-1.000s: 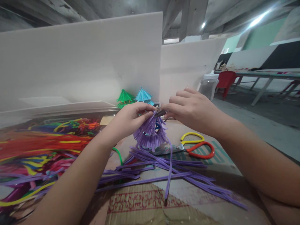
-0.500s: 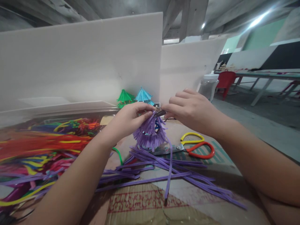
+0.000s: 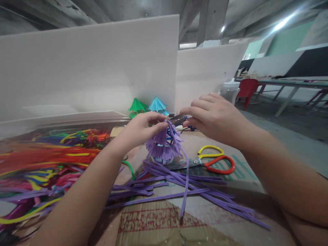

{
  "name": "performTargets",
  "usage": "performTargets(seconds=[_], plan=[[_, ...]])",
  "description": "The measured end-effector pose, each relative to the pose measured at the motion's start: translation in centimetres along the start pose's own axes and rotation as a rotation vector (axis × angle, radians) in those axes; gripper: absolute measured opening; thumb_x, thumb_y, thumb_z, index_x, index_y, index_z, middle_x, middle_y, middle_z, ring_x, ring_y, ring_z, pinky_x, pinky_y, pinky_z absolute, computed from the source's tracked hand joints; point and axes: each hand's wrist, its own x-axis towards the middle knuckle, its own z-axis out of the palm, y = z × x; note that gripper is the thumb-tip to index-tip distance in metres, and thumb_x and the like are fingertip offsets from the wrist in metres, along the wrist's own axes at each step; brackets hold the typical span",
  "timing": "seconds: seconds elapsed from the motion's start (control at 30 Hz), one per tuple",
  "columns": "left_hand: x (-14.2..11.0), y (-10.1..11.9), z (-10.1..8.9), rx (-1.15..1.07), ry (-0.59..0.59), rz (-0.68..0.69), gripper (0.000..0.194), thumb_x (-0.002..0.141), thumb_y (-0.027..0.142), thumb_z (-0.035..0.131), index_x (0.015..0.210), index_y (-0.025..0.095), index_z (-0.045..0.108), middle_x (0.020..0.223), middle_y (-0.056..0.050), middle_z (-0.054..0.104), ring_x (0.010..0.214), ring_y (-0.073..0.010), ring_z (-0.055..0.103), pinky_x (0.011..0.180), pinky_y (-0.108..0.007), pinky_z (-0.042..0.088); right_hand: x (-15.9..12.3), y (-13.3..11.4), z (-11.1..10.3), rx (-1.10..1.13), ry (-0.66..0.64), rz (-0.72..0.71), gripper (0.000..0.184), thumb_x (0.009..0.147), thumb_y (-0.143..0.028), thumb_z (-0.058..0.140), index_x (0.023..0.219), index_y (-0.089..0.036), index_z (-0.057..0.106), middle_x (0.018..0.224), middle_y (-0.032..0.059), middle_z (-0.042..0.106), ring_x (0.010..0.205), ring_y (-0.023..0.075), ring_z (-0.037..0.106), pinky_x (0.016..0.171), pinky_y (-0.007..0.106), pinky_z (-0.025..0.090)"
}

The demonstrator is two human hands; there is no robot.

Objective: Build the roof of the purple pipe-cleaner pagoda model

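Note:
A small tiered tower of purple pipe cleaners [image 3: 164, 150], with blue parts showing inside, stands in front of me. Its tip is pinched between the thumb and fingers of my left hand [image 3: 146, 131]. In my right hand [image 3: 210, 114] is a dark metal tool with two narrow jaws [image 3: 178, 119], like small pliers; its handles are mostly hidden. The jaws are apart, close to the tower's top beside my left fingertips. One long purple pipe cleaner [image 3: 186, 184] hangs from the tower's right side. Loose purple pipe cleaners [image 3: 215, 198] lie in front of it.
Scissors [image 3: 215, 159] with yellow and red handles lie right of the tower. Green [image 3: 137, 106] and light blue [image 3: 156, 103] pipe-cleaner towers stand behind. Many coloured pipe cleaners [image 3: 48, 155] cover the left. A clear jar [image 3: 229, 91] stands at the back right, before a red chair [image 3: 248, 90].
My right hand has drawn slightly to the right with the dark tool, whose jaws now show more plainly apart. My left hand stays at the tower's tip.

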Motion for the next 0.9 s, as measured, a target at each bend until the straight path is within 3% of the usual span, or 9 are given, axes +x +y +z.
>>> performTargets(seconds=[0.2, 0.57, 0.9], plan=[[-0.2, 0.4, -0.3, 0.016, 0.014, 0.029, 0.025, 0.087, 0.035, 0.061, 0.097, 0.017, 0.075, 0.094, -0.004, 0.074, 0.086, -0.0181, 0.065, 0.085, -0.03, 0.049, 0.1, -0.3, 0.3, 0.009, 0.007, 0.002, 0.03, 0.1, -0.031, 0.044, 0.103, -0.014, 0.069, 0.084, 0.0082, 0.068, 0.079, 0.0205, 0.055, 0.074, 0.032, 0.031], [0.0, -0.2, -0.4, -0.037, -0.034, 0.006, 0.032, 0.091, 0.035, 0.055, 0.109, 0.015, 0.073, 0.1, -0.007, 0.074, 0.088, -0.0189, 0.066, 0.085, -0.031, 0.051, 0.0, -0.2, 1.1, -0.006, 0.0, -0.017, 0.026, 0.099, -0.029, 0.047, 0.099, -0.015, 0.07, 0.084, 0.0067, 0.068, 0.078, 0.0201, 0.053, 0.073, 0.032, 0.03], [-0.3, 0.7, -0.7, 0.036, -0.042, 0.01, 0.027, 0.087, 0.037, 0.06, 0.103, 0.019, 0.074, 0.101, -0.005, 0.074, 0.094, -0.0205, 0.066, 0.085, -0.031, 0.049, 0.0, -0.4, 1.4, -0.019, 0.02, -0.014, 0.025, 0.098, -0.031, 0.049, 0.098, -0.016, 0.07, 0.082, 0.0063, 0.068, 0.076, 0.0196, 0.052, 0.073, 0.032, 0.031]])
